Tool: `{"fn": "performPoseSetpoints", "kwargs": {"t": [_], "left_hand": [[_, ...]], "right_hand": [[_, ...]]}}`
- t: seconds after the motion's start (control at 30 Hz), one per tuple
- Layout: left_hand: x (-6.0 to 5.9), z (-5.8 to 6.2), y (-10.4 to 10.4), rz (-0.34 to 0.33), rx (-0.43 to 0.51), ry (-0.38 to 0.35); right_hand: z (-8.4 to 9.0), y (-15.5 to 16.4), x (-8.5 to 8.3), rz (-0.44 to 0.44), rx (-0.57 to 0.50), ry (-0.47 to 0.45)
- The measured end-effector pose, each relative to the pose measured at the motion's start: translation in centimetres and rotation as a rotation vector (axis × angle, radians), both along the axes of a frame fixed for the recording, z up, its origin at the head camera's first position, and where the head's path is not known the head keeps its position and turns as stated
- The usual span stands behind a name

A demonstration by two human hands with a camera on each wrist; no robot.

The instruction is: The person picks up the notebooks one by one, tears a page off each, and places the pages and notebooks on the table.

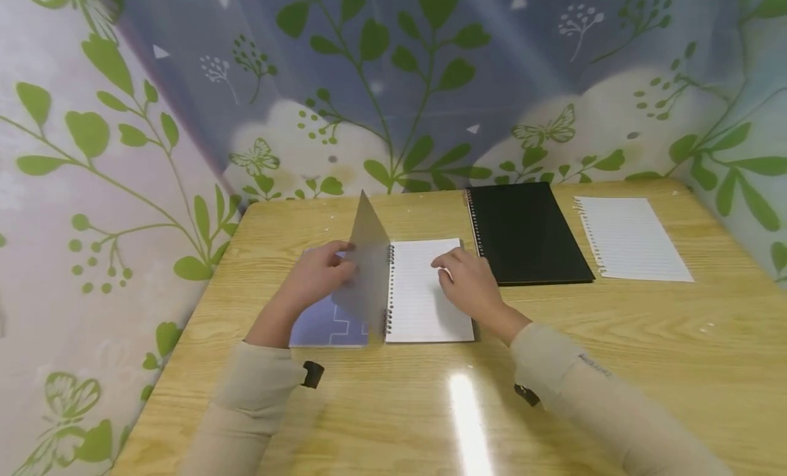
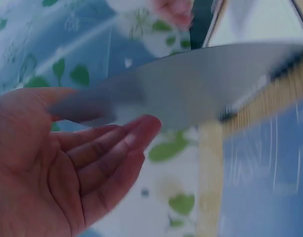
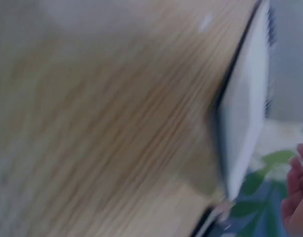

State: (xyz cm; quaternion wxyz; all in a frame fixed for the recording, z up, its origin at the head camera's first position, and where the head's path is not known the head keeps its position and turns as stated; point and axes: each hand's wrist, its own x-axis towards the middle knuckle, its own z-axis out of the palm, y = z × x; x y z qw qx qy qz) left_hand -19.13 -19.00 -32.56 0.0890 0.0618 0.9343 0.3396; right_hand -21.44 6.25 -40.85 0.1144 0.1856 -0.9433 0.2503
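Observation:
A small spiral notebook (image 1: 424,305) lies open on the wooden table (image 1: 393,408), with a lined white page facing up. Its translucent grey sheet (image 1: 369,257) stands upright on the spiral. My left hand (image 1: 335,268) meets this sheet from the left, above the blue cover (image 1: 326,326). In the left wrist view the palm (image 2: 92,163) is spread, the fingers are almost straight and the blurred sheet (image 2: 191,89) lies against them. My right hand (image 1: 451,268) rests on the lined page with relaxed fingers. The right wrist view is blurred and shows only the fingertips (image 3: 297,197) beside the notebook's white edge (image 3: 245,123).
A closed black spiral notebook (image 1: 525,233) lies just right of the open one. A loose lined sheet (image 1: 633,238) lies further right. Walls with a leaf pattern close in the table at the left, the back and the right.

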Motion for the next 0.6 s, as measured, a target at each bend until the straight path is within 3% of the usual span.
{"fn": "performPoseSetpoints", "kwargs": {"t": [0.1,0.2,0.37,0.5,0.6], "left_hand": [[0.1,-0.5,-2.4,0.027,-0.107,-0.011],[0.1,-1.7,-4.4,0.075,-0.240,-0.028],[-0.1,-4.8,-5.8,0.143,-0.364,-0.098],[-0.3,-7.1,-6.0,0.179,-0.371,-0.113],[-0.3,-8.1,-6.0,0.212,-0.373,-0.124]], "right_hand": [[-1.2,1.3,-1.1,-0.121,0.230,-0.049],[-2.1,1.7,-1.9,-0.186,0.357,-0.181],[-3.3,1.2,-2.1,-0.190,0.376,-0.310],[-3.5,0.4,-1.8,-0.216,0.366,-0.307],[-3.5,-0.2,-1.6,-0.242,0.346,-0.292]]}}
